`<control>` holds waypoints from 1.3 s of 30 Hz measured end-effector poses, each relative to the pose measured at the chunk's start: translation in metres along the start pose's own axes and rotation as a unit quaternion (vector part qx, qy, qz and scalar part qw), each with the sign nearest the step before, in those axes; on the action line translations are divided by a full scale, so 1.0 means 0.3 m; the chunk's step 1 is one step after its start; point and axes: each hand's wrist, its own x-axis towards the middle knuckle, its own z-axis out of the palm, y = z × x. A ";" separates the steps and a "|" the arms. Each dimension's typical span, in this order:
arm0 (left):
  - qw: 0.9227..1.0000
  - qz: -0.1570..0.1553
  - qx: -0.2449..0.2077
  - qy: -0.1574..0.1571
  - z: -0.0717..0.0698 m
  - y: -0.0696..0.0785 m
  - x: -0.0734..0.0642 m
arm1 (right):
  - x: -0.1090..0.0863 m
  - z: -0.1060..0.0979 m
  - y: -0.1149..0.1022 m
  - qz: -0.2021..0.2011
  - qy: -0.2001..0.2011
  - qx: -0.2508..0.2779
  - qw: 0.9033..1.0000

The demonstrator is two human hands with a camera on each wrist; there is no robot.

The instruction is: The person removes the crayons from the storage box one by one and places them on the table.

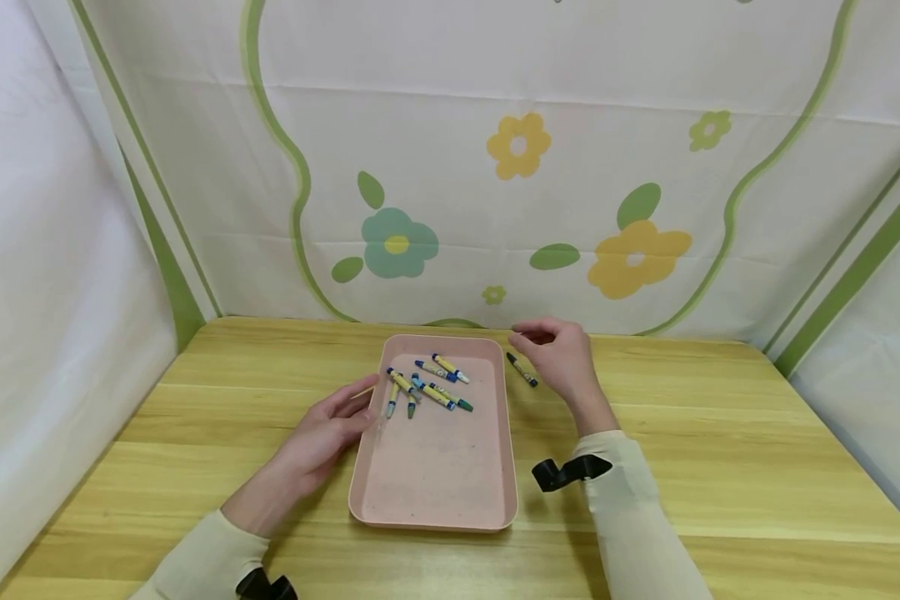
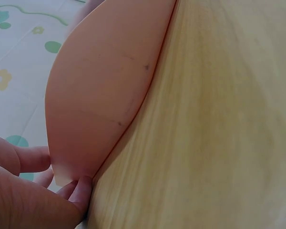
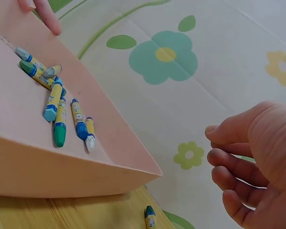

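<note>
Cream sleeves (image 1: 637,517) reach from the near side over a wooden counter (image 1: 720,433). The left hand (image 1: 321,435) rests slightly bent fingers against the left rim of a pink tray (image 1: 442,475), crayons (image 1: 435,395) clustered in its far half. One stray crayon (image 1: 522,369) lies right of the tray; beside it hovers the right hand (image 1: 562,354), angled left, fingers loosely curled, gripping nothing.

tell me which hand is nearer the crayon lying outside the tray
Right. The right hand is close beside that crayon; the left hand is at the left side of the tray, which lies between it and the crayon.
</note>
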 end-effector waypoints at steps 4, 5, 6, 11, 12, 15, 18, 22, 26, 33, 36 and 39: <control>1.000 0.002 0.000 0.000 0.000 0.000 -0.002 | -0.002 0.020 -0.015 -0.003 0.003 0.003 1.000; 1.000 0.003 -0.001 -0.001 0.000 0.000 -0.003 | -0.003 0.025 -0.020 -0.003 0.003 0.005 1.000; 1.000 0.004 -0.001 -0.003 0.000 0.001 -0.003 | -0.004 0.030 -0.024 -0.004 0.004 0.006 1.000; 1.000 0.004 -0.003 -0.006 -0.001 0.005 -0.007 | -0.010 0.061 -0.046 -0.008 0.000 0.008 1.000; 1.000 0.005 -0.003 -0.005 -0.002 0.005 -0.008 | -0.010 0.069 -0.049 -0.010 -0.001 0.007 1.000; 1.000 0.006 -0.003 -0.006 -0.003 0.006 -0.010 | -0.011 0.093 -0.057 -0.014 -0.001 -0.001 1.000; 1.000 0.005 -0.004 -0.003 -0.004 0.005 -0.008 | -0.015 0.118 -0.070 -0.013 0.001 -0.004 1.000; 1.000 0.004 -0.004 -0.003 -0.002 0.004 -0.003 | -0.022 0.151 -0.089 -0.014 -0.002 -0.006 1.000; 1.000 0.005 -0.002 -0.004 0.001 0.003 -0.003 | -0.033 0.182 -0.110 -0.024 -0.009 -0.001 1.000; 1.000 0.007 -0.001 -0.008 0.006 0.009 -0.011 | -0.045 0.228 -0.130 -0.047 -0.019 0.002 0.999; 1.000 0.006 0.000 -0.006 0.004 0.008 -0.011 | -0.048 0.246 -0.142 -0.052 -0.027 -0.004 0.998; 1.000 0.004 -0.001 -0.006 0.000 0.008 -0.010 | -0.052 0.262 -0.158 -0.059 -0.030 -0.006 0.998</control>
